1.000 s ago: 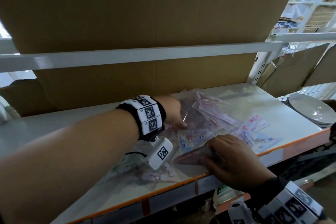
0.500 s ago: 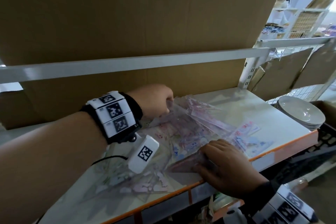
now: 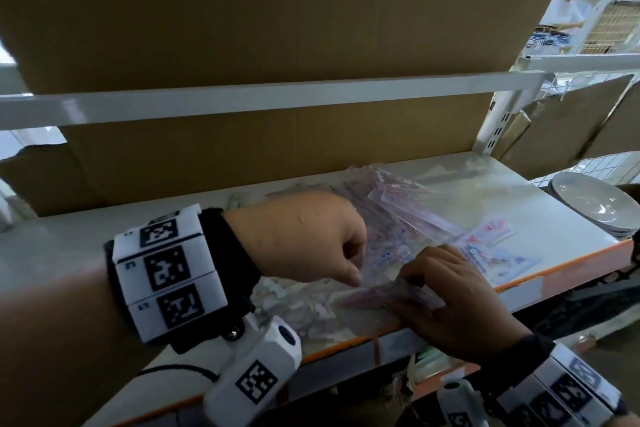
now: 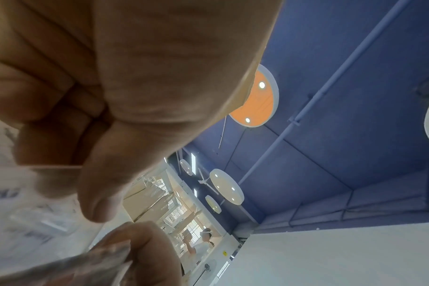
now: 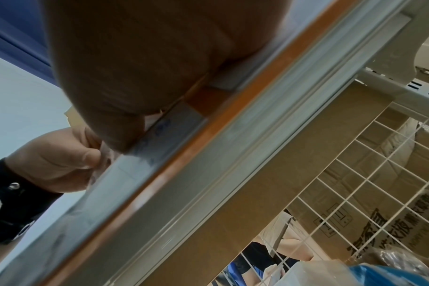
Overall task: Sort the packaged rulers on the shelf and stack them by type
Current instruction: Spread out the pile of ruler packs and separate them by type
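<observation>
Fingers (image 3: 420, 265) of both hands curl over packaged rulers (image 3: 391, 295).

This looks like a shop stockroom or warehouse. A white metal shelf (image 3: 502, 204) with an orange front edge carries loose packaged rulers (image 3: 408, 218) beside stacked plates (image 3: 588, 204), backed by big cardboard sheets (image 3: 277, 10). Wire-mesh racking (image 5: 355, 174) holds printed cartons (image 5: 380, 222), under a blue ceiling (image 4: 355, 96) with round lights.

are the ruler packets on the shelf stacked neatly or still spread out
Mostly spread out. The ruler packets lie overlapping at odd angles across the shelf; only the right hand holds a small gathered bundle.
</observation>
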A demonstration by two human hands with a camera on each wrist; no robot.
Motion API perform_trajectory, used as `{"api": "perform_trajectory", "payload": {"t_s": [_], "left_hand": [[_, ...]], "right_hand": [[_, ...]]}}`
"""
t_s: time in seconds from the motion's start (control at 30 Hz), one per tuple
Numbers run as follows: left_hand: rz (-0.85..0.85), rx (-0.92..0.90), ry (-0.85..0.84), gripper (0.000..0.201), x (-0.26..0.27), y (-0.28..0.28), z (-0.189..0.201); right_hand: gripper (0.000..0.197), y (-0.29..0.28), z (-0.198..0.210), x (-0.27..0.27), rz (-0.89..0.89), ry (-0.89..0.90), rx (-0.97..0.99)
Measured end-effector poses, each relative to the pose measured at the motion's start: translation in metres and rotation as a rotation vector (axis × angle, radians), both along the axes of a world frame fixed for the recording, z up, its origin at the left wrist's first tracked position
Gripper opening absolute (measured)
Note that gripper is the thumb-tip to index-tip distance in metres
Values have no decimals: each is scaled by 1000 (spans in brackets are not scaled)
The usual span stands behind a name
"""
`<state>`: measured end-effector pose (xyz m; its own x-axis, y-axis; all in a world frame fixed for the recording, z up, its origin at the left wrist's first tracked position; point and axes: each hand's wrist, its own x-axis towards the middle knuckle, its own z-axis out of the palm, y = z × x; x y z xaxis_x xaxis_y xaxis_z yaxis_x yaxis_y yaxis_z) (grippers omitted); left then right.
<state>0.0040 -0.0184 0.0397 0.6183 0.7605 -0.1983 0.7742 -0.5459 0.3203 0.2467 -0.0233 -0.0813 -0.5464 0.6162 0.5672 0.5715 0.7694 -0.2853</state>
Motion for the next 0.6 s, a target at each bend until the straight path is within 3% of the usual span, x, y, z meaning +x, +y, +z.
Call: {"api": "perform_trajectory", "payload": {"t_s": [0.13, 0.43, 0.5, 0.6], "left_hand": [[-44, -27, -14, 16, 14, -4, -8], [-115, -50, -45, 23, 34, -9, -28], [-64, -41, -70, 22, 28, -3, -25], [142, 11, -74, 15, -5, 16, -19]], "right_hand": [[35, -1, 3, 2, 36, 33, -47], [20, -2, 7, 10, 152, -27, -190], [16, 0, 5, 13, 167, -17, -181], [19, 3, 1, 14, 141, -34, -124]]}}
